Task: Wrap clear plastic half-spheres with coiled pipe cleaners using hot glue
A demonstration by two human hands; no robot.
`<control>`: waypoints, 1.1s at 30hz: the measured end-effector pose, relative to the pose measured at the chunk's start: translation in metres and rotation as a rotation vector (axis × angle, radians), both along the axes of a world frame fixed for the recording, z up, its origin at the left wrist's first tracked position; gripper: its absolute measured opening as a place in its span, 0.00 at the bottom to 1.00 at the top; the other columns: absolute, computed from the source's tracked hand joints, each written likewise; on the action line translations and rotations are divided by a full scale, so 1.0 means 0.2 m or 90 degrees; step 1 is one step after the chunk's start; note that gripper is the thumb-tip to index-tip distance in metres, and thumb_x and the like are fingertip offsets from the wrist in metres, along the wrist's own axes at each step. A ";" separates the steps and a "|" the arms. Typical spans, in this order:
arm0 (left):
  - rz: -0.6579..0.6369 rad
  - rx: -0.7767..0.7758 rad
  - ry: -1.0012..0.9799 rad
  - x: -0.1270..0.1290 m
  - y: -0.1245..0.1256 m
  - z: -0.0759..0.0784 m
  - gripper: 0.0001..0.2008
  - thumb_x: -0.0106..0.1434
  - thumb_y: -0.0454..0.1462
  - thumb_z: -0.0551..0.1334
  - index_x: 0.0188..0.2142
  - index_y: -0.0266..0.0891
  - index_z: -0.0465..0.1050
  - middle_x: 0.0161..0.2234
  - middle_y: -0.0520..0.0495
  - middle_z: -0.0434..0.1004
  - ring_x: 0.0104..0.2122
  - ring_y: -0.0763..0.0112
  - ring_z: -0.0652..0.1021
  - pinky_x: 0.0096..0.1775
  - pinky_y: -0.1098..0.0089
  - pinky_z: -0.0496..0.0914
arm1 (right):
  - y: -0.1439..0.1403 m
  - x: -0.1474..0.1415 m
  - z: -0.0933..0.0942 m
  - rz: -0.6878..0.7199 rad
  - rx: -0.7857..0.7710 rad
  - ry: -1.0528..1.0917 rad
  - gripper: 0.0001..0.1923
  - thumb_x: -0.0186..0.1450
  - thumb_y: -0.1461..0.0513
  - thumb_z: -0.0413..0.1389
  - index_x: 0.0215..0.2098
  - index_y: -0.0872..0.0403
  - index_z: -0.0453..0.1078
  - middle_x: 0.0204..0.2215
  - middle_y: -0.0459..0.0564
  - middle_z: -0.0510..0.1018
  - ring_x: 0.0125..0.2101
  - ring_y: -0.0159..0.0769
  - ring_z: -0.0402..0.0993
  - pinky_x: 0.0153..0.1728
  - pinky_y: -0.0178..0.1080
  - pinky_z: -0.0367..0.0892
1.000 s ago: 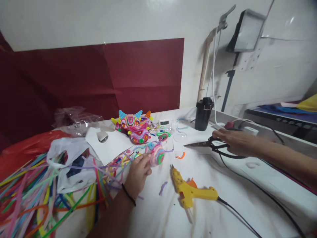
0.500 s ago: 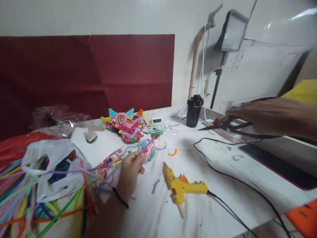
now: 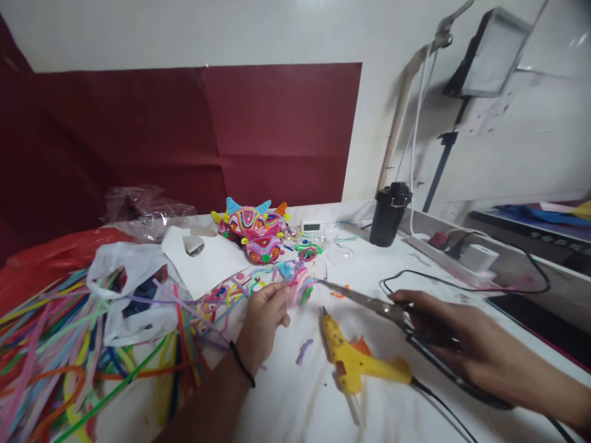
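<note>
Pinched in the fingers of my left hand (image 3: 265, 317) is a small striped pipe-cleaner piece (image 3: 302, 286) in pink, blue and green. My right hand (image 3: 457, 344) grips a pair of scissors (image 3: 364, 298) by the dark handles. Their blades point left, and the tip is close to the striped piece; I cannot tell if it touches. Below the blades a yellow glue gun (image 3: 357, 363) lies on the white table, nozzle towards the back. A purple scrap (image 3: 304, 351) lies between my left hand and the glue gun.
Loose pipe cleaners (image 3: 55, 344) and a white plastic bag (image 3: 138, 289) cover the left side. Colourful pipe-cleaner animal heads (image 3: 256, 231) sit at the back beside a small digital clock (image 3: 311, 227). A black cup (image 3: 390, 215) and power strip (image 3: 471, 261) stand back right.
My right hand has brought the scissors down and left, from beside the power strip to the striped piece. My left hand still holds that piece. The view has shifted left.
</note>
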State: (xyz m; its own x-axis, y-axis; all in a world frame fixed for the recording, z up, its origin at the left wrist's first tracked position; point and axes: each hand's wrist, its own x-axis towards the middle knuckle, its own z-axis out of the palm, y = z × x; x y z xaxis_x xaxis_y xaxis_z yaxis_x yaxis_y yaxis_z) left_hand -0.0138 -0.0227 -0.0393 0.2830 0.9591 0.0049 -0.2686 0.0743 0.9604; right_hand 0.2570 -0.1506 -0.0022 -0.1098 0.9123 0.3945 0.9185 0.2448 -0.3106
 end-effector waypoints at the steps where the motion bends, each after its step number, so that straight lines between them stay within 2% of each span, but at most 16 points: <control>1: -0.004 -0.007 -0.008 0.00 0.00 0.00 0.11 0.52 0.42 0.67 0.27 0.37 0.69 0.17 0.62 0.53 0.15 0.84 0.53 0.19 0.77 0.56 | 0.01 -0.04 -0.03 0.028 -0.015 0.009 0.25 0.57 0.63 0.54 0.53 0.45 0.67 0.35 0.54 0.83 0.29 0.48 0.80 0.26 0.43 0.77; 5: 0.000 -0.019 -0.022 -0.01 0.00 0.00 0.11 0.52 0.41 0.67 0.27 0.37 0.68 0.18 0.62 0.52 0.16 0.83 0.52 0.19 0.77 0.56 | 0.06 -0.09 -0.13 0.055 0.008 0.006 0.27 0.59 0.64 0.52 0.57 0.47 0.61 0.44 0.56 0.79 0.31 0.44 0.80 0.30 0.43 0.77; 10: -0.003 -0.016 -0.027 -0.01 -0.01 0.01 0.10 0.53 0.40 0.65 0.26 0.38 0.67 0.18 0.62 0.52 0.16 0.83 0.51 0.19 0.77 0.55 | 0.09 -0.05 -0.18 0.033 0.035 -0.081 0.27 0.61 0.63 0.52 0.59 0.49 0.57 0.46 0.59 0.77 0.39 0.47 0.79 0.35 0.46 0.77; 18: -0.013 -0.035 -0.041 0.00 -0.01 0.02 0.10 0.52 0.40 0.66 0.25 0.38 0.66 0.19 0.61 0.52 0.16 0.83 0.51 0.19 0.77 0.55 | 0.10 -0.06 -0.17 0.034 0.069 -0.155 0.29 0.61 0.62 0.51 0.60 0.52 0.53 0.43 0.60 0.76 0.40 0.49 0.78 0.36 0.50 0.76; 26: -0.010 -0.040 -0.055 0.00 -0.01 0.01 0.10 0.53 0.39 0.65 0.25 0.38 0.64 0.19 0.61 0.53 0.16 0.84 0.52 0.18 0.78 0.55 | 0.12 -0.09 -0.17 0.034 0.148 -0.220 0.25 0.63 0.61 0.50 0.58 0.55 0.57 0.38 0.59 0.77 0.36 0.47 0.78 0.33 0.46 0.75; 33: -0.007 -0.033 -0.034 0.00 -0.01 0.00 0.10 0.53 0.39 0.65 0.26 0.38 0.65 0.17 0.62 0.51 0.15 0.84 0.51 0.18 0.78 0.55 | 0.12 -0.11 -0.17 0.019 0.165 -0.242 0.23 0.64 0.60 0.50 0.57 0.57 0.60 0.36 0.58 0.76 0.33 0.46 0.77 0.31 0.46 0.74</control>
State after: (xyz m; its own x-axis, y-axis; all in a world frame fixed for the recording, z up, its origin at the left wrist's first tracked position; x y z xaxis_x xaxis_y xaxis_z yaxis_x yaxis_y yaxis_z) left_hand -0.0136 -0.0244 -0.0391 0.2940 0.9553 -0.0297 -0.3176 0.1269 0.9397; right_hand 0.2356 -0.1259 -0.0370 -0.3157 0.7830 0.5360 0.9467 0.2981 0.1222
